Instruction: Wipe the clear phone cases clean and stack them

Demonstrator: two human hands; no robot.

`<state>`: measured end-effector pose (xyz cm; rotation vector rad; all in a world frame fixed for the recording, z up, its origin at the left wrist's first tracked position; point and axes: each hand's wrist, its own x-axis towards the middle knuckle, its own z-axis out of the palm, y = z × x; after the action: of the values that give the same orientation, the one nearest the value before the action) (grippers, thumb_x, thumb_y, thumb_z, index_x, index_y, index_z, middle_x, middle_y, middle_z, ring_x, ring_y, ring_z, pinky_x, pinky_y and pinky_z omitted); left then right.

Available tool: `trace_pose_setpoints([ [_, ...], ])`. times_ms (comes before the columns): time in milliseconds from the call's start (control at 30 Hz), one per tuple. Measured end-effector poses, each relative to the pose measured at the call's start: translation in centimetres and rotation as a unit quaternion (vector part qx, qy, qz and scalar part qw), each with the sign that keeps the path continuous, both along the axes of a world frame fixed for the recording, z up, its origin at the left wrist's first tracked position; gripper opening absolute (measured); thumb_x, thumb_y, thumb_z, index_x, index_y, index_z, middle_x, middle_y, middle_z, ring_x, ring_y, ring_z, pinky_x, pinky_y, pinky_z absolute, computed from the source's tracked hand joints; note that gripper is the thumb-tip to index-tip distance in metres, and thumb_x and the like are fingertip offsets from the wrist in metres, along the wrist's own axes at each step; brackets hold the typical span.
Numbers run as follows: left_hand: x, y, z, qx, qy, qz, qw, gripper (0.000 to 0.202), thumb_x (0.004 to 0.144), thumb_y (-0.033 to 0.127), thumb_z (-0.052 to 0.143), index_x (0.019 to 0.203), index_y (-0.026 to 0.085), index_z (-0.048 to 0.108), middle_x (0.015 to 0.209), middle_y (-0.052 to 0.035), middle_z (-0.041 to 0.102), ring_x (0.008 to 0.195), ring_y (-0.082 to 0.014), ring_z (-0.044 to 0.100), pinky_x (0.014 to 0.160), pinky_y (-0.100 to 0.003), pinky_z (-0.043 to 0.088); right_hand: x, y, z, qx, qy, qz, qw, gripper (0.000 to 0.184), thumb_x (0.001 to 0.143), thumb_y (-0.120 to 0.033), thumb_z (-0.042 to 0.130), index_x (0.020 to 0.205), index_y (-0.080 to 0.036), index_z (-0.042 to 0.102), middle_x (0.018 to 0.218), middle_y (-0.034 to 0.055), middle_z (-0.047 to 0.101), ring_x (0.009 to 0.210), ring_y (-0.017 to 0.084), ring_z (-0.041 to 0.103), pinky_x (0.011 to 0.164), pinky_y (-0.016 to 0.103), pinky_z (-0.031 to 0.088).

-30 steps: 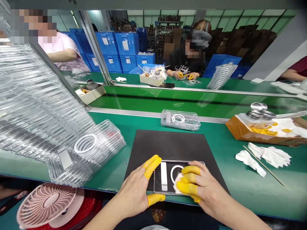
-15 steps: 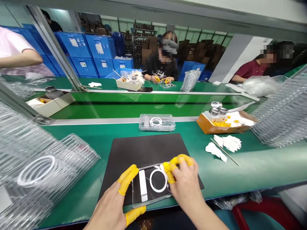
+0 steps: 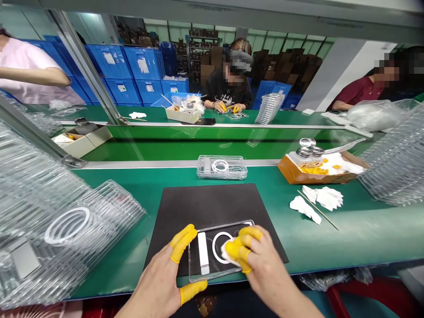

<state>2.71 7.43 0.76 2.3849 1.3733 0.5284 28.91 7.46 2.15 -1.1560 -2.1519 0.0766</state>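
Observation:
A clear plastic case point(image 3: 212, 269) lies on a black mat point(image 3: 212, 205), with a white strip point(image 3: 203, 252) and a white ring point(image 3: 220, 247) showing inside it. My left hand point(image 3: 162, 274), its fingers in yellow finger cots, grips the case's left edge. My right hand point(image 3: 261, 260), also wearing yellow cots, presses a white cloth point(image 3: 230, 251) onto the case. The cloth covers the right side of the ring.
Tall stacks of clear cases point(image 3: 43, 212) stand at left, and more point(image 3: 394, 168) at right. Another case point(image 3: 221, 168) sits by the belt rail. A cardboard tray point(image 3: 318, 174) holds metal tins. White wipes point(image 3: 321, 198) and a wooden stick point(image 3: 318, 211) lie right. Co-workers sit beyond.
My right hand has moved from the case's upper right corner down onto the ring, bringing the cloth with it. The case now sits straighter on the mat, and my view has shifted slightly.

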Motion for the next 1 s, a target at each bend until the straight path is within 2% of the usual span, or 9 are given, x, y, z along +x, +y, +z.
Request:
trace_pose_setpoints([
  [133,0.1,0.0,0.2,-0.016,-0.002,0.002,1.0,0.09,0.075,0.033,0.076,0.145,0.032,0.019,0.147,-0.0128,0.046,0.126,-0.0315,0.055,0.1,-0.051,0.051,1.3,1.1,0.2,0.018,-0.012,-0.027,0.999,0.02,0.086,-0.008,0.054,0.091,-0.024,0.065,0.086,-0.0001,0.067,0.094,0.02,0.053,0.096,0.04,0.031],
  [233,0.2,0.1,0.3,-0.011,-0.001,0.0,1.0,0.091,0.075,0.032,0.077,0.145,0.032,0.018,0.145,-0.0138,0.049,0.125,-0.0314,0.056,0.1,-0.051,0.051,1.4,1.4,0.2,-0.001,-0.018,0.039,0.999,0.021,0.087,-0.009,0.052,0.091,-0.024,0.065,0.087,-0.001,0.067,0.091,0.018,0.055,0.1,0.04,0.031],
  [300,0.2,0.1,0.5,-0.011,0.004,0.0,1.0,0.093,0.074,0.031,0.078,0.145,0.032,0.018,0.144,-0.0135,0.049,0.125,-0.0319,0.056,0.099,-0.05,0.051,1.5,1.6,0.3,0.002,-0.034,0.056,0.998,0.021,0.086,-0.009,0.052,0.09,-0.025,0.065,0.087,-0.0018,0.068,0.093,0.018,0.055,0.101,0.041,0.03],
  [433,0.3,0.0,0.7,-0.017,0.009,0.001,1.0,0.098,0.073,0.029,0.079,0.147,0.033,0.016,0.145,-0.0129,0.048,0.124,-0.0321,0.056,0.098,-0.049,0.052,1.3,2.0,0.4,0.016,-0.025,0.027,0.999,0.021,0.085,-0.01,0.055,0.09,-0.027,0.066,0.086,-0.0024,0.069,0.098,0.019,0.054,0.102,0.043,0.027],
  [533,0.2,-0.1,0.8,-0.009,0.001,-0.002,1.0,0.102,0.073,0.029,0.079,0.15,0.032,0.012,0.145,-0.0123,0.049,0.125,-0.0318,0.055,0.1,-0.048,0.051,0.9,1.7,0.4,-0.033,-0.016,0.119,0.992,0.024,0.084,-0.009,0.051,0.091,-0.027,0.065,0.09,-0.0025,0.069,0.097,0.018,0.055,0.103,0.042,0.029],
  [600,0.2,-0.1,0.8,-0.009,-0.005,-0.002,1.0,0.102,0.073,0.03,0.079,0.15,0.032,0.011,0.144,-0.0117,0.05,0.127,-0.0324,0.053,0.101,-0.048,0.05,1.3,1.6,0.5,-0.044,-0.033,0.153,0.987,0.026,0.084,-0.009,0.051,0.094,-0.028,0.065,0.091,-0.0028,0.069,0.098,0.017,0.056,0.103,0.042,0.03],
  [767,0.3,0.0,0.9,-0.023,-0.01,-0.008,1.0,0.099,0.075,0.032,0.078,0.15,0.032,0.014,0.147,-0.0117,0.047,0.13,-0.0324,0.051,0.102,-0.048,0.049,1.8,2.6,0.8,-0.004,-0.047,0.107,0.993,0.027,0.084,-0.01,0.053,0.097,-0.03,0.066,0.09,-0.0027,0.07,0.101,0.019,0.056,0.103,0.045,0.03],
  [933,0.4,0.1,0.9,-0.01,-0.014,-0.018,1.0,0.104,0.075,0.032,0.079,0.151,0.031,0.008,0.146,-0.0136,0.047,0.127,-0.0315,0.053,0.102,-0.047,0.05,-1.5,3.0,1.7,-0.054,-0.117,0.25,0.96,0.023,0.075,-0.005,0.057,0.077,-0.027,0.063,0.078,-0.007,0.066,0.094,0.015,0.056,0.111,0.043,0.024],
  [1000,0.4,0.0,1.0,-0.013,-0.017,-0.015,1.0,0.107,0.073,0.033,0.081,0.151,0.03,0.007,0.146,-0.0138,0.047,0.127,-0.0316,0.054,0.102,-0.046,0.05,-1.7,3.0,2.2,-0.064,-0.138,0.279,0.948,0.024,0.075,-0.003,0.058,0.076,-0.027,0.063,0.076,-0.0071,0.066,0.095,0.014,0.056,0.112,0.041,0.024],
])
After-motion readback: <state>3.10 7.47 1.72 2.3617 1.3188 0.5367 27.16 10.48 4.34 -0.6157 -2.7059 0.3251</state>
